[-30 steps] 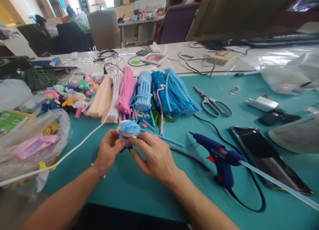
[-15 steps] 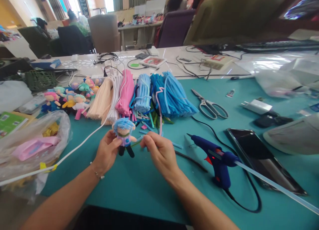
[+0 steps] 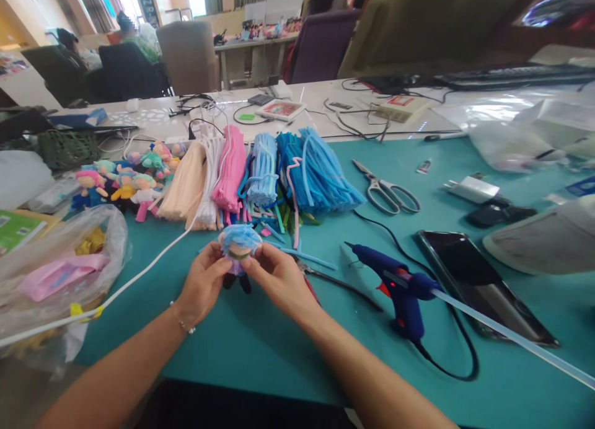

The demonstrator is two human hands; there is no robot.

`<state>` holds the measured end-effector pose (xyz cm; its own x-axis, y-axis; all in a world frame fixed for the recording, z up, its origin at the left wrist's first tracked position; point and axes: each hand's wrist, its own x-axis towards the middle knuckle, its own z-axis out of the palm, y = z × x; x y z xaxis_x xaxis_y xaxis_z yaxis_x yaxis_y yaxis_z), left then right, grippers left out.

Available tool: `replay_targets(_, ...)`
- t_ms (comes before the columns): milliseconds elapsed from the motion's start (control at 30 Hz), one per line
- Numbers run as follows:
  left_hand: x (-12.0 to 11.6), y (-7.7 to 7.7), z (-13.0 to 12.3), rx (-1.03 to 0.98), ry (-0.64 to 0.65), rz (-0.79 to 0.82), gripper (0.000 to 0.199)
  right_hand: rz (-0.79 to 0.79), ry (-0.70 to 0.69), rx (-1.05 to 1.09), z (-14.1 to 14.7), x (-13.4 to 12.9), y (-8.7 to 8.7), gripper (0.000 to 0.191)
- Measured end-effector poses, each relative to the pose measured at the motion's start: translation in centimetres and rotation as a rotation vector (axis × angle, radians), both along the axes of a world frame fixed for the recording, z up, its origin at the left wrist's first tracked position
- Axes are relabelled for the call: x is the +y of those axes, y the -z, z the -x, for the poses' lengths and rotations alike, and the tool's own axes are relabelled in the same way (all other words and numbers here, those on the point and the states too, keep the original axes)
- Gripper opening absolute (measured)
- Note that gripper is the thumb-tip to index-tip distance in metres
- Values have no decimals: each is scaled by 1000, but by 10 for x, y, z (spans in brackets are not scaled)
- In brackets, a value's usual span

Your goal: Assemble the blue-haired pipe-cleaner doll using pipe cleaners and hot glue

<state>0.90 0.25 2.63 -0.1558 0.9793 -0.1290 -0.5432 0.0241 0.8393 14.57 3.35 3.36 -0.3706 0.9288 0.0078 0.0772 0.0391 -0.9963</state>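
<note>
A small doll [image 3: 240, 242] with light blue hair, a green collar, a lilac top and dark legs is held upright above the teal mat. On its left side my left hand [image 3: 204, 277] is closed, thumb on the body. My right hand [image 3: 276, 274] pinches the doll from the right, its thumb below the collar. Red-handled pliers [image 3: 309, 280] lie partly behind my right hand. Just beyond the doll stand bundles of pipe cleaners: peach [image 3: 185, 184], pink [image 3: 231, 172] and blue [image 3: 325, 175].
A blue glue gun [image 3: 402, 283] with a long glue stick rests on the right, beside a phone [image 3: 483, 286]. Scissors [image 3: 388, 190] lie behind it. Finished dolls [image 3: 123, 181] and a plastic bag [image 3: 114, 230] are on the left. A white cable [image 3: 153, 266] crosses the mat.
My right hand has moved left and taken hold of the doll, which has shifted slightly right. The thin green strip beside the doll no longer shows, and the pliers have come into view.
</note>
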Motion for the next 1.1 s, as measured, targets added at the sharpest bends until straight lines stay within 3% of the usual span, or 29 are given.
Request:
replay_targets(367,3,3,-2,5,-96,29,23,54,-37,68,5,-2,9,16)
replay_targets(800,5,3,-2,36,-95,31,22,30,-18,18,5,-2,9,14)
replay_targets(1100,4,6,-1,40,-28,20,24,53,-9,20,3,3,12,17)
